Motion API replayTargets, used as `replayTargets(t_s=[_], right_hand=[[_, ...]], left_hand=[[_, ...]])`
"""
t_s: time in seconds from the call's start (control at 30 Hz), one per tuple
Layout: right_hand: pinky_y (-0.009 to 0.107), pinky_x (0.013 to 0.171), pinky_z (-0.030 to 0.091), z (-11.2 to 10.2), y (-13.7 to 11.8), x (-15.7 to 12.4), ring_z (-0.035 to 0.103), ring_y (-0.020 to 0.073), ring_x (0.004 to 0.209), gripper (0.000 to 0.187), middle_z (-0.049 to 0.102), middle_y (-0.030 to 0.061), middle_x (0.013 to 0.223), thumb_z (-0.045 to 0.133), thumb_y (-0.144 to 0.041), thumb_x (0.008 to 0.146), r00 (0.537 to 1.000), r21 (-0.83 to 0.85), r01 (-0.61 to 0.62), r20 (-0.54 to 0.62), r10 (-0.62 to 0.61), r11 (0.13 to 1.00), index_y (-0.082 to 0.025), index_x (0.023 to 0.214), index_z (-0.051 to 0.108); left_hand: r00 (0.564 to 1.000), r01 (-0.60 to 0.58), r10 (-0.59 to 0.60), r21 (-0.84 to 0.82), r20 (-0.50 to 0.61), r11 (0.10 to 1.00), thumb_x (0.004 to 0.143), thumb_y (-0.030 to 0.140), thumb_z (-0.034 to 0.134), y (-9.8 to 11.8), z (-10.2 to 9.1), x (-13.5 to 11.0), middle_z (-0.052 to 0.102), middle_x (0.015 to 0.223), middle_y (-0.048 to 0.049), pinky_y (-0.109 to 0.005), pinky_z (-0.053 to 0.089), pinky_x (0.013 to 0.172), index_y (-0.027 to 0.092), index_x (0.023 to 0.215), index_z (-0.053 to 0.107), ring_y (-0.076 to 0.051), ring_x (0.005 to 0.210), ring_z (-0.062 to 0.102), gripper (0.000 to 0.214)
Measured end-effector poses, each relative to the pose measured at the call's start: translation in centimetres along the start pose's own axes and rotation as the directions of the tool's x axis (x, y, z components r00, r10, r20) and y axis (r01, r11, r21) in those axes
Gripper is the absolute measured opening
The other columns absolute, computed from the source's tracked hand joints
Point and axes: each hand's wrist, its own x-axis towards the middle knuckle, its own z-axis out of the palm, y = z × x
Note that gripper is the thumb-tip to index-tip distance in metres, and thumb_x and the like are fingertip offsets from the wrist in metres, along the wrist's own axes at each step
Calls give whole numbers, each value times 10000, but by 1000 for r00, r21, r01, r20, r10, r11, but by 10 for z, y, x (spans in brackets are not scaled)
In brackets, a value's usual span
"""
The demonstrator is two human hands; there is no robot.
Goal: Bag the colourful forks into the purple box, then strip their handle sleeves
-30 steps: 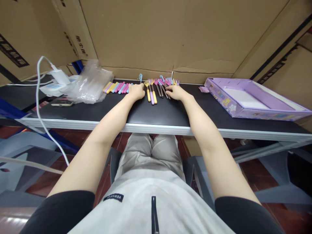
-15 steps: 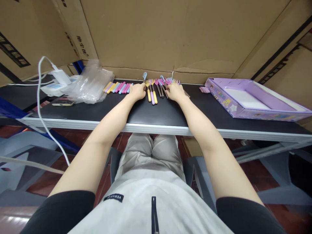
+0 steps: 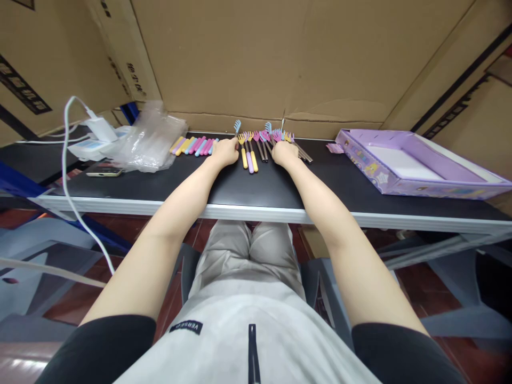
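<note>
My left hand (image 3: 226,151) is closed around the lower part of a blue-headed back scratcher (image 3: 237,126), whose claw sticks up past my fingers. Just left of it lies a row of loose coloured handles (image 3: 194,145) in yellow, purple, pink and blue. Between my hands lie back scratchers with yellow and purple handles (image 3: 250,159). My right hand (image 3: 285,151) is curled shut among claw-headed metal rods without coloured handles (image 3: 304,153). A blue claw head (image 3: 268,127) rises by its fingers, its rod running into them. The fingertips of both hands are partly hidden.
Clear plastic bags (image 3: 150,141) lie at the left, beside a phone (image 3: 104,170) and a white charger with cable (image 3: 102,129). An open purple box (image 3: 384,184) is on the right, near a small pink packet (image 3: 335,148). Cardboard (image 3: 256,64) walls the table's back.
My right hand has drawn slightly back towards me and its fingers are more curled. The blue claw head beside it has shifted and shows more fully. My left hand stays in place.
</note>
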Motion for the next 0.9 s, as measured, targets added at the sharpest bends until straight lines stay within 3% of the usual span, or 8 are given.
replayTargets(t_s=[0.27, 0.47, 0.57, 0.7, 0.8, 0.9], right_hand=[[609, 1279, 578, 4, 10, 9, 743, 471, 1485, 496, 766, 335, 1529, 454, -174, 1153, 1000, 78, -9, -15, 10, 997, -18, 1457, 814], [564, 1299, 562, 0, 5, 1, 727, 462, 1506, 454, 738, 360, 1556, 533, -121, 1127, 1000, 61, -20, 10, 19, 998, 7, 1481, 787], [575, 1317, 545, 1, 6, -2, 697, 453, 1540, 499, 696, 355, 1619, 513, -93, 1122, 999, 43, 28, -38, -26, 999, 14, 1562, 724], [636, 1415, 414, 8, 11, 2, 521, 434, 1704, 533, 584, 297, 1772, 478, -227, 1184, 974, 31, 202, -106, -198, 979, -38, 1636, 687], [669, 1470, 292, 16, 13, 8, 409, 400, 1782, 556, 511, 187, 1868, 468, -322, 1204, 948, 68, 317, 8, -319, 946, -131, 1671, 702], [674, 1501, 187, 22, 12, 12, 310, 358, 1834, 612, 437, 116, 1919, 401, -325, 1210, 939, 99, 320, 96, -329, 942, -173, 1755, 633]], left_hand=[[1000, -4, 4, 13, 12, 1000, 1027, 126, 497, 2, -4, -3, 796, 1516, -227, -554, 490, 1260, 187, 1425, 762, -419, 1496, 706, 482], [1000, -14, 14, 14, 14, 1000, 1022, 130, 511, 2, -4, -2, 807, 1501, -211, -535, 499, 1245, 210, 1424, 761, -410, 1505, 703, 481], [1000, -16, 16, 13, 14, 1000, 1025, 139, 508, 2, -4, -3, 805, 1507, -208, -533, 501, 1232, 216, 1409, 761, -409, 1501, 702, 466], [999, -20, 19, 40, 27, 999, 1045, 154, 484, 2, -4, -3, 794, 1522, -208, -512, 506, 1222, 212, 1430, 744, -401, 1512, 694, 469], [1000, -25, 24, 42, 19, 999, 1043, 166, 492, 1, -2, -2, 797, 1519, -196, -515, 511, 1227, 229, 1421, 745, -397, 1500, 699, 459], [1000, -27, 27, 40, 13, 999, 1033, 177, 504, 0, 0, 0, 803, 1507, -181, -521, 506, 1237, 249, 1396, 749, -395, 1490, 698, 444]])
